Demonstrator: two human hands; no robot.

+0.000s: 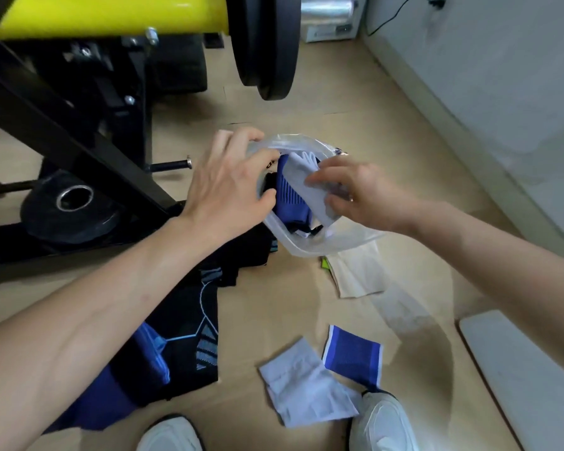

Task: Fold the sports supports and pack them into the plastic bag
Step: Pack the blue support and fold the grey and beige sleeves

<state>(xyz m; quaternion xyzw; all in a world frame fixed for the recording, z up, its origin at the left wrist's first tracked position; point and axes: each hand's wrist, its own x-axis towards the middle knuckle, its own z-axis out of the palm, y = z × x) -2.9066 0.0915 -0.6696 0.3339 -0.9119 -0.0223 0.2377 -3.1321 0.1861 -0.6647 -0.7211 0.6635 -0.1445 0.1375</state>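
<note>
Wood floor [261, 304] by rack [62, 131]. L hand [228, 187] grips bag [293, 244] rim; R hand [358, 193] pinches white support [302, 180]. Prob soft, light, floppy: hold at fold.

a yellow-and-black gym machine [62, 125] stands at left, a weight plate [46, 219] on the wooden floor [388, 131] beside it.

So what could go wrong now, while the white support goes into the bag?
1. The left hand holds the bag by one side of its rim only; the mouth may collapse.
2. The white support in the right hand may catch on the blue support inside and unfold.
3. The black pile on the floor may not fit.
</note>
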